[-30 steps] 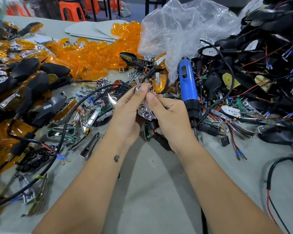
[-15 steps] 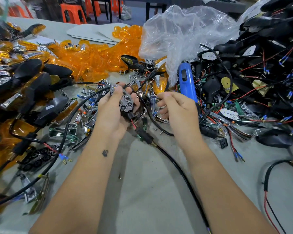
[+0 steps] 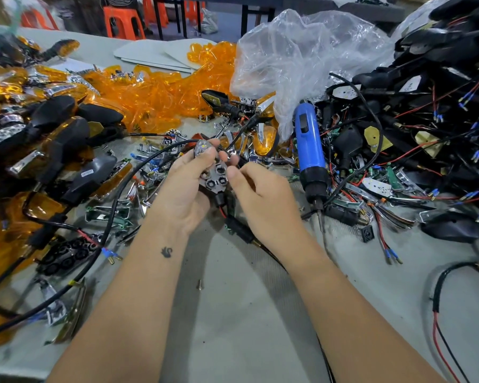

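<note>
Head view, entries as I log them:
1. Item: lamp module (image 3: pixel 215 176), with a black plastic backing and a clear lens on top. It is held above the table (image 3: pixel 233 313), mid-frame.
2. State of left grip (image 3: pixel 183 189): fingers wrapped round the module, thumb on the lens.
3. State of right grip (image 3: pixel 260 194): thumb and forefinger pinching the module's right edge.
4. Handling, my judgement: light and stiff, with a lens that probably scratches. I'd hold the black body's edges, never the thin trailing lead (image 3: pixel 222 210).
5. Nearby: blue screwdriver (image 3: pixel 309 145), lying untouched.

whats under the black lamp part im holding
A black stem with a red wire hangs below the black socketed lamp part gripped by the left hand; the right hand covers whatever lies beneath.
</note>
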A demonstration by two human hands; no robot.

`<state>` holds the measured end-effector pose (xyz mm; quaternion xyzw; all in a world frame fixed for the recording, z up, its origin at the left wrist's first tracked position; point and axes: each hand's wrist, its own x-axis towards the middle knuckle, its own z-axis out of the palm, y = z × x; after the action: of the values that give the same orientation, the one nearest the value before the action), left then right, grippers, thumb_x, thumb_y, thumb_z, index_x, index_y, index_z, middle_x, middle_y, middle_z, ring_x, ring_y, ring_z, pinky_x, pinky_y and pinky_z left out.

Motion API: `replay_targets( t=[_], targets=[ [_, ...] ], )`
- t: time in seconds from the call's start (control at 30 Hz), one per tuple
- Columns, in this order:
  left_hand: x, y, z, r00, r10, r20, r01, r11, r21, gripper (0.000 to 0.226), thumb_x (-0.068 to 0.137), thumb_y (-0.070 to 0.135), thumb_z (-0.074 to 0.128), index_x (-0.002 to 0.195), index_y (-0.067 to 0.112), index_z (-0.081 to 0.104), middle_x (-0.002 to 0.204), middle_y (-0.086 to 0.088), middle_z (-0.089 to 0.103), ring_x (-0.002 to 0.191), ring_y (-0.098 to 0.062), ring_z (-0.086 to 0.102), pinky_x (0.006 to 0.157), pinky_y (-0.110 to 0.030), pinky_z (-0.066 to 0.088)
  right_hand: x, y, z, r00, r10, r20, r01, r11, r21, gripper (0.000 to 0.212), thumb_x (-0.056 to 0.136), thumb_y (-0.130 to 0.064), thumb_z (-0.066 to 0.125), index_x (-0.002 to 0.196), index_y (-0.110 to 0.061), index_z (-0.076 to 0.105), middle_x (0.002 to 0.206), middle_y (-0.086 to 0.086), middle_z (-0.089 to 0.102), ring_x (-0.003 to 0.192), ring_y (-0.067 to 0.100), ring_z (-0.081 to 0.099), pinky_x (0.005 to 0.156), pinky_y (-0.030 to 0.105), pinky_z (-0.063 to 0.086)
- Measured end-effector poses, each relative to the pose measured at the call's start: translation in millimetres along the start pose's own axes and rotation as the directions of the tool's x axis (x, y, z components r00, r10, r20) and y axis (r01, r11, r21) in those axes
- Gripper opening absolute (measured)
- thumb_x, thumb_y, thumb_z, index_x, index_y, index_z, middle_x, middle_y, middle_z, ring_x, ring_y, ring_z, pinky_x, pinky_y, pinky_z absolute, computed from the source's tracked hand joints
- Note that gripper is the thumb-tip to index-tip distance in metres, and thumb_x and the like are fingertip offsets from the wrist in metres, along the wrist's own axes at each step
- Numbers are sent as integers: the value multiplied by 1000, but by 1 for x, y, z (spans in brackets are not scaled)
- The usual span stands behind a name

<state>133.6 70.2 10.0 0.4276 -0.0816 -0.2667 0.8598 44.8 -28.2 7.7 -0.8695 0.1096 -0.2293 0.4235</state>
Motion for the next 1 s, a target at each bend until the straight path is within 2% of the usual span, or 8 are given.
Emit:
replay_targets(
  t=[0.07, 0.2, 0.37, 0.5, 0.67, 0.77, 0.87, 1.0],
  targets=[
    [-2, -4, 6, 999, 19, 46, -19, 1000, 18, 17, 100, 11, 50, 98, 14, 66, 92, -10, 75, 94, -22, 74, 75, -35, 61, 1, -5, 1, 997, 80, -13, -78, 991, 108, 44, 103, -45, 41, 86, -13, 66, 64, -4, 56, 60, 7, 49, 58, 28, 39],
    [-6, -13, 17, 989, 18, 149, -26, 998, 49, 25, 102, 12, 45, 97, 12, 70, 99, -8, 76, 91, -19, 73, 72, -31, 59, 10, -8, 0, 982, 191, 4, -183, 931, 317, 39, 102, -44, 47, 95, -17, 74, 94, 6, 75, 92, 18, 68, 87, 43, 53],
    [-9, -19, 20, 985, 97, 142, -131, 957, 257, 30, 106, 24, 41, 103, 14, 69, 111, -9, 74, 114, -25, 66, 102, -46, 50, 14, 0, -6, 980, 197, 21, -171, 790, 589, 20, 99, -22, 58, 97, -17, 77, 90, -14, 74, 95, -2, 66, 84, 12, 49],
    [-11, -22, 21, 981, 152, 119, -189, 885, 426, 27, 105, 30, 42, 99, 23, 68, 116, -6, 72, 119, -17, 62, 112, -49, 40, 14, 3, -6, 978, 208, 11, -170, 768, 617, 17, 98, -18, 60, 100, -10, 76, 103, -11, 73, 107, -2, 65, 89, 10, 48],
    [-14, -20, 19, 973, 142, 183, -204, 900, 385, 32, 104, 34, 41, 104, 22, 70, 114, -6, 73, 117, -20, 64, 109, -49, 44, 12, 5, -5, 986, 165, -8, -123, 764, 633, 20, 97, -21, 62, 85, -18, 78, 98, -12, 75, 103, 4, 68, 88, 17, 50],
    [-14, -19, 20, 971, 124, 205, -186, 930, 316, 39, 107, 31, 37, 119, 4, 62, 115, -8, 73, 112, -23, 67, 96, -41, 54, 12, 5, -8, 984, 173, 35, -160, 787, 597, 30, 99, -35, 57, 87, -16, 77, 92, -7, 74, 95, 11, 69, 87, 27, 52],
    [-13, -18, 19, 980, 81, 183, -125, 963, 241, 32, 106, 31, 38, 108, 14, 65, 108, -6, 74, 100, -20, 70, 78, -33, 59, 14, 6, -13, 951, 258, 170, -308, 740, 598, 44, 102, -51, 41, 89, -31, 77, 97, -1, 77, 97, 24, 72, 91, 47, 55],
    [-10, -17, 17, 976, 85, 201, -148, 935, 323, 42, 105, 37, 37, 121, 6, 61, 121, -7, 70, 121, -26, 62, 103, -52, 49, 13, 6, -17, 959, 199, 201, -275, 819, 503, 33, 86, -47, 60, 81, -18, 75, 92, 20, 72, 80, 27, 64, 75, 44, 49]
  ],
)
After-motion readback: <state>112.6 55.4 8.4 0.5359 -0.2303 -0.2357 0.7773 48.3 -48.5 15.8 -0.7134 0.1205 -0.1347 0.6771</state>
